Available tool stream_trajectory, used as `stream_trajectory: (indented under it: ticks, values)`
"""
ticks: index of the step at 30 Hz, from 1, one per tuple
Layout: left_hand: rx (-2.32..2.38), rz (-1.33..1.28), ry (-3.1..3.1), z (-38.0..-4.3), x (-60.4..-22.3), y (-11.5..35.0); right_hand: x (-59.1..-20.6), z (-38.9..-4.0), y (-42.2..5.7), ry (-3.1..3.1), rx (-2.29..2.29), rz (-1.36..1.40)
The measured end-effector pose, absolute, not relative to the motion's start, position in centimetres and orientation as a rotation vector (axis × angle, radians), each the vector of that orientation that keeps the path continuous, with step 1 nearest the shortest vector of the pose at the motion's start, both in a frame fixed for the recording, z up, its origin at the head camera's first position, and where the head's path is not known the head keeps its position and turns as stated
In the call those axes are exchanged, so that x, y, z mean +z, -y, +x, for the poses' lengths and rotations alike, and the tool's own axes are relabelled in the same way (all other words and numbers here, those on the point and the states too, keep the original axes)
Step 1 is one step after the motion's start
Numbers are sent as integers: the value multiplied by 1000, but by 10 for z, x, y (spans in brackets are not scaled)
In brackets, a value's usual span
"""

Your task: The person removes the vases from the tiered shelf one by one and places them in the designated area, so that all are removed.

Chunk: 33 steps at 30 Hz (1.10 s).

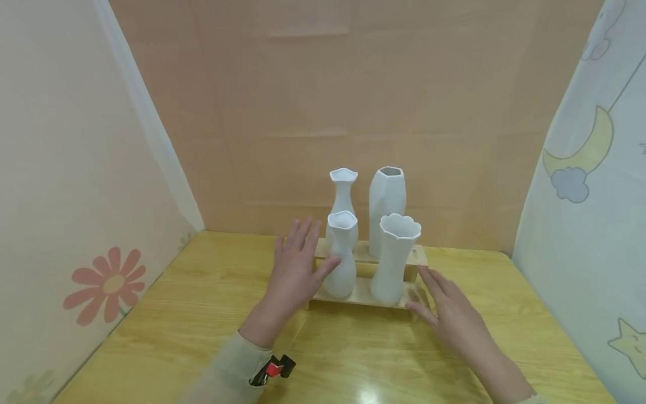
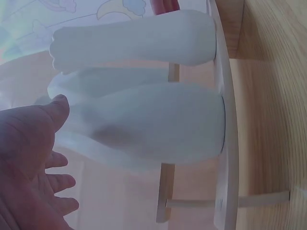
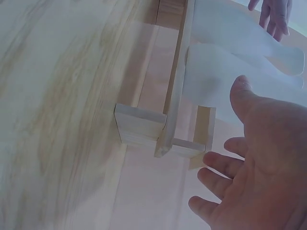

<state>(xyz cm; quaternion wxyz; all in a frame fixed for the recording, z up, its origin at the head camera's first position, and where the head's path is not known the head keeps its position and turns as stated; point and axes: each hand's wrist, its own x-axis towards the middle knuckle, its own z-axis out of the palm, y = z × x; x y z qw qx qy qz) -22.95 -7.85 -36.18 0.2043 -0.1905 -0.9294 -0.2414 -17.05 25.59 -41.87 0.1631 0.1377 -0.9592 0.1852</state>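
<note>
Four white vases stand upright in two rows on a two-step wooden stand (image 1: 362, 292). In front are a wavy-rimmed narrow-necked vase (image 1: 342, 280) and a scalloped-rim vase (image 1: 391, 269); behind them are a flared-neck vase (image 1: 343, 193) and a faceted vase (image 1: 387, 196). Beside the front left vase, my left hand (image 1: 295, 269) has its fingers spread and its thumb near the vase's side; contact cannot be made out. My right hand (image 1: 451, 306) is held at the stand's right end, fingers extended. In the right wrist view this hand (image 3: 268, 163) holds nothing.
A wood-grain table (image 1: 202, 314) carries the stand. Behind it hangs a brown backdrop (image 1: 282, 101). A flower-printed panel (image 1: 101, 196) closes the left side, and a panel with moon and star prints (image 1: 580, 252) the right.
</note>
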Motion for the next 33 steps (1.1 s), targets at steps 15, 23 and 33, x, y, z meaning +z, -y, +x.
stream_trajectory:
  ticks: [15,23,33]
  values:
    - [-986,-592,2453,-233,-368,65,-422,-177,-252,2805,705,375]
    - [-1104,-532,2477,-235,-378,59,-431,-185,-253,2820,877,432]
    - [-1192,-499,2467,-235,-381,56,-435,-190,-254,2803,931,399]
